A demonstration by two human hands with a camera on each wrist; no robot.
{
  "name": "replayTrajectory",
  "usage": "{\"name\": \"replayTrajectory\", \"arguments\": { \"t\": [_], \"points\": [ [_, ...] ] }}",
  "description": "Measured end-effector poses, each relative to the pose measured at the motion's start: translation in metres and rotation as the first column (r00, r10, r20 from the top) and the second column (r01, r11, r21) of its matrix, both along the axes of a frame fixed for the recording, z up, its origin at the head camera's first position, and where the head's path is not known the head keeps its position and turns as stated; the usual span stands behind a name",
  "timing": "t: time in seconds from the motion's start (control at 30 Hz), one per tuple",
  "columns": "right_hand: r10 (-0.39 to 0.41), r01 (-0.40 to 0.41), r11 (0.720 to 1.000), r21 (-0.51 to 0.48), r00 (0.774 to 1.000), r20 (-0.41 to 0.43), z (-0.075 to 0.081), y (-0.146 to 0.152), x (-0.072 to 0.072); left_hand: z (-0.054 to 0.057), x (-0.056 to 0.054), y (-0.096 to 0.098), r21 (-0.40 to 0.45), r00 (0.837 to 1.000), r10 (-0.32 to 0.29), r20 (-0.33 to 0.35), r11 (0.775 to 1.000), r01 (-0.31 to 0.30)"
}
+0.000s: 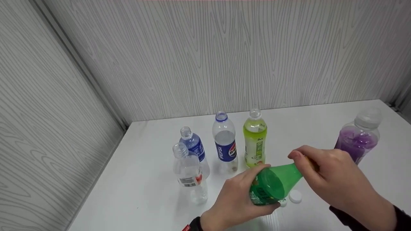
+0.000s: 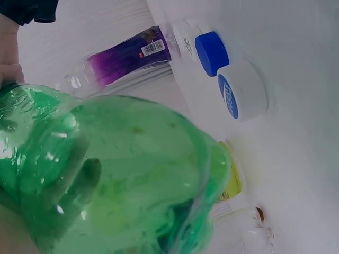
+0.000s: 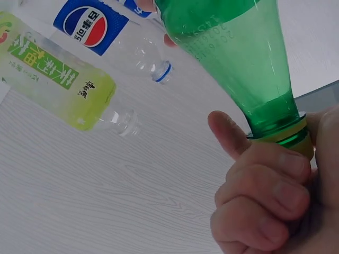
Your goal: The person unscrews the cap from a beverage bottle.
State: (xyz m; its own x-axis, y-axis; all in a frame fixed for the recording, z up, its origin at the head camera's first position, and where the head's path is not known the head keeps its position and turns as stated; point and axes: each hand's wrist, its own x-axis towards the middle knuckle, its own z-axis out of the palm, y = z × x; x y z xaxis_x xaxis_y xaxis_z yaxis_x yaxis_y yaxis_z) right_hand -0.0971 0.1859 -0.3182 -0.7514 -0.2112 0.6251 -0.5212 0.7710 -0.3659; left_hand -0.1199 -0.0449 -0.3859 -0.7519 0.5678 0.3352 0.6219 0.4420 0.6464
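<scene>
A green plastic bottle [image 1: 285,179] is tilted above the table, its neck pointing up to the right. Around its labelled body wrap the fingers of my left hand [image 1: 236,199]. At the neck, my right hand [image 1: 337,175] grips the yellow cap [image 3: 302,147] with curled fingers. In the right wrist view a strip of green shows between the cap and a yellow ring on the neck. Below the bottle lie a white cap [image 1: 295,196] and another cap partly hidden by the left hand. The left wrist view also shows a blue cap [image 2: 213,53].
Left of my hands stand uncapped bottles: a clear one [image 1: 189,173], a blue-labelled one [image 1: 196,147], a Pepsi bottle [image 1: 225,150] and a yellow-green tea bottle [image 1: 255,141]. At right is a bottle of purple liquid [image 1: 358,141]. Wood-grain panels [image 1: 205,57] rise behind the white table [image 1: 141,179].
</scene>
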Motion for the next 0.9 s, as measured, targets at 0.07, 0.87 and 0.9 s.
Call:
{"name": "replayTrajectory", "arguments": {
  "t": [0.07, 0.87, 0.9],
  "points": [
    [0.014, -0.014, 1.000, -0.009, 1.000, -0.004, 0.000, 0.000, 0.000, 0.000, -0.001, -0.001, 0.016, 0.999, -0.024, 0.029, 1.000, 0.023],
    [-0.031, 0.030, 1.000, -0.006, 0.997, -0.071, 0.002, 0.010, 0.001, 0.001, 0.000, -0.001, 0.042, 0.995, -0.025, 0.099, 0.999, 0.021],
    [-0.056, 0.055, 0.998, -0.011, 0.997, -0.053, 0.003, 0.009, 0.000, 0.001, 0.001, 0.000, 0.017, 0.998, 0.005, 0.062, 1.000, -0.006]
  ]
}}
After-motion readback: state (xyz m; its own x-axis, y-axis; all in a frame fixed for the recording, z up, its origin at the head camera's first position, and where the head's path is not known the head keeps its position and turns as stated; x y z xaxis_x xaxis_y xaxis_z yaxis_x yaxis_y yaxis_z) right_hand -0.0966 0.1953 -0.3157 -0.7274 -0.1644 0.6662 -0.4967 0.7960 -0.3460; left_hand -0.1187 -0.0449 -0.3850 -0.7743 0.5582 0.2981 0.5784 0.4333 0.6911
